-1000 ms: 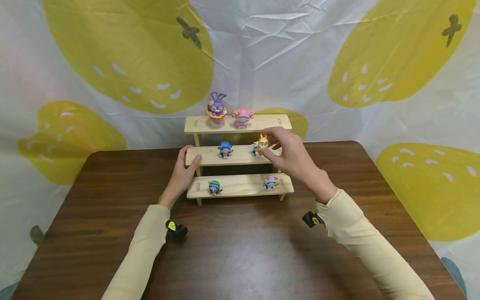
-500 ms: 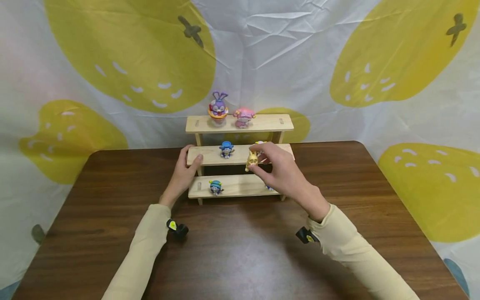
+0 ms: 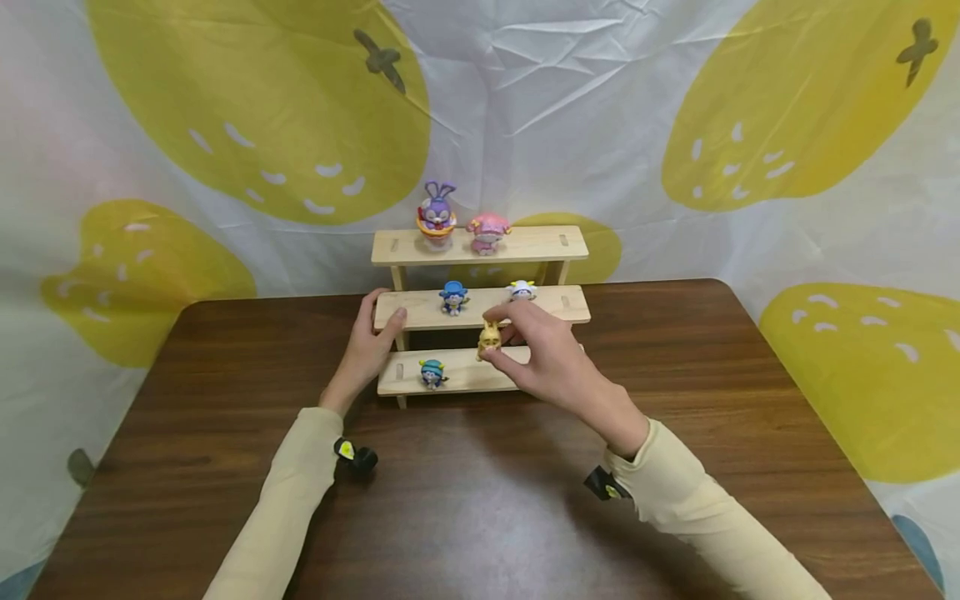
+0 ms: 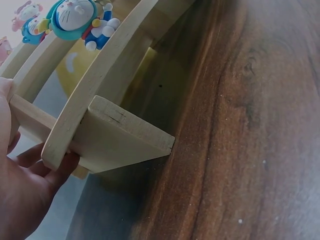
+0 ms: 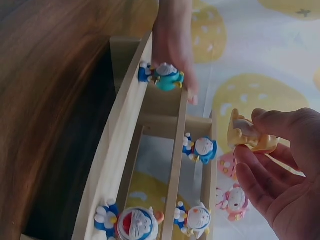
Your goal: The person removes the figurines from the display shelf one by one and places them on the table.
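My right hand (image 3: 551,354) pinches a small yellow figurine with upright ears (image 3: 489,336) between thumb and fingers. In the head view it overlaps the bottom tier of a three-tier wooden display shelf (image 3: 480,312); the right wrist view shows the figurine (image 5: 247,136) apart from the tiers. My left hand (image 3: 365,346) grips the left end of the middle tier, thumb on top. A blue-hatted figurine (image 3: 453,297) and a white one with yellow horns (image 3: 522,289) stand on that tier. On the bottom tier are a teal-hatted figurine (image 3: 432,373) and an open-mouthed one (image 5: 137,223), hidden in the head view.
The top tier bears a purple long-eared figurine (image 3: 437,214) and a pink one (image 3: 488,232). Under the shelf is a dark brown wooden table (image 3: 480,500). Close behind it hangs a white cloth (image 3: 517,150) printed with large yellow fruit.
My right hand has carried the yellow figurine from the middle tier's right side leftward and toward me, uncovering the white horned figurine and covering the bottom tier's right end. My left hand stays put.
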A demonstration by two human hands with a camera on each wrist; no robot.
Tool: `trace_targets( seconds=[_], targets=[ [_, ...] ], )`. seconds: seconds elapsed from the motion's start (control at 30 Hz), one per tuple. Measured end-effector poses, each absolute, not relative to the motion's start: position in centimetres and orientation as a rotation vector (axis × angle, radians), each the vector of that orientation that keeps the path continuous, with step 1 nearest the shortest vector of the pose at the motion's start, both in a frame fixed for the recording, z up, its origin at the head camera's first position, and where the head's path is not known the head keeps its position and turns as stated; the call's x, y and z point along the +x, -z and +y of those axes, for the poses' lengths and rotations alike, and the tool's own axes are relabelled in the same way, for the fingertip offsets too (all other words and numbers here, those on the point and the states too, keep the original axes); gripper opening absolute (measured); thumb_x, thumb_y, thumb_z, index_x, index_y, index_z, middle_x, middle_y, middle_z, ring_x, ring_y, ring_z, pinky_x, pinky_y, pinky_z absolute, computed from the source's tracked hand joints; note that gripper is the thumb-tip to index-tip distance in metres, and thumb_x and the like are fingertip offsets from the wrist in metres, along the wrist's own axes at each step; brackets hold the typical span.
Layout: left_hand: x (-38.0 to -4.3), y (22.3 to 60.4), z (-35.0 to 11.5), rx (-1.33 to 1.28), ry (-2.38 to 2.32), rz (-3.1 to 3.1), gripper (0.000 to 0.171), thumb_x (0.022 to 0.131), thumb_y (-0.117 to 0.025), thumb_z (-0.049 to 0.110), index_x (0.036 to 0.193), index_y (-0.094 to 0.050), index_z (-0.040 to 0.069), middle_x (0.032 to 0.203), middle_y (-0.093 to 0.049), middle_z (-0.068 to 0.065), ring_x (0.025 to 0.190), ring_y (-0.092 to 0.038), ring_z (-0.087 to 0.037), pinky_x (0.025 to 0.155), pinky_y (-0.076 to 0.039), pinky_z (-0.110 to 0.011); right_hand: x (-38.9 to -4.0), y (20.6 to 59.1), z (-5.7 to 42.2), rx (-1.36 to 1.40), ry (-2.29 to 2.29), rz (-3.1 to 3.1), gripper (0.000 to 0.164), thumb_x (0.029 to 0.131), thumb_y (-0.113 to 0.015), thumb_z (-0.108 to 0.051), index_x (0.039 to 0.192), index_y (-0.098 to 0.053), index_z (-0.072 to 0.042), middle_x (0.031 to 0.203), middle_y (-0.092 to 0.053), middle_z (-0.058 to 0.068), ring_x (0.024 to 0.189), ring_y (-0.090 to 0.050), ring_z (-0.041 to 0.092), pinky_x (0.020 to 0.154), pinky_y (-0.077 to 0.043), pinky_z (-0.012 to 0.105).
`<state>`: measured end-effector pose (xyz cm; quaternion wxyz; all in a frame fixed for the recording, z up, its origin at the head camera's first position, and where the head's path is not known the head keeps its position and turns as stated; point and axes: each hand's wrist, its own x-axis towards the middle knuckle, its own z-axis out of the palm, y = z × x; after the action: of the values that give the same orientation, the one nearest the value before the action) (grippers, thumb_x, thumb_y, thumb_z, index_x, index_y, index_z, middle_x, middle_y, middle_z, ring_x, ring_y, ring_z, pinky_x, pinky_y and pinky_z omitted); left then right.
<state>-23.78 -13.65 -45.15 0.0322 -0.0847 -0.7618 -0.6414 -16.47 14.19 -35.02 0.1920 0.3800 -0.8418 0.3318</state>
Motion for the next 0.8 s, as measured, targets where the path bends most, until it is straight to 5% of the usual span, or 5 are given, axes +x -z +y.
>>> trace_targets(
  seconds=[0.5, 0.8],
  targets=[
    [-21.5, 42.0, -13.0, -0.239, 1.954, -2.401, 0.054, 0.107, -0.048, 0.019, 0.154, -0.027, 0.0, 0.15, -0.039, -0.029, 0.133, -0.04, -0.035, 0.116, -0.03, -0.049, -15.0, 36.3, 12.7, 1.113, -0.99, -2.367, 0.037, 0.087, -0.081, -0.015, 0.116, -0.063, -0.003, 0.105, -0.066, 0.006, 0.088, -0.067, 0.015, 0.079, -0.057, 0.029],
    [-21.2, 41.8, -12.9, -0.23, 1.945, -2.401, 0.055, 0.108, -0.047, 0.02, 0.155, -0.026, 0.002, 0.152, -0.037, -0.029, 0.139, -0.037, -0.037, 0.119, -0.027, -0.05, -14.1, 37.1, 11.6, 1.142, -1.027, -2.411, 0.038, 0.087, -0.081, -0.018, 0.117, -0.062, -0.004, 0.107, -0.065, 0.005, 0.088, -0.068, 0.014, 0.079, -0.058, 0.029]
  ],
)
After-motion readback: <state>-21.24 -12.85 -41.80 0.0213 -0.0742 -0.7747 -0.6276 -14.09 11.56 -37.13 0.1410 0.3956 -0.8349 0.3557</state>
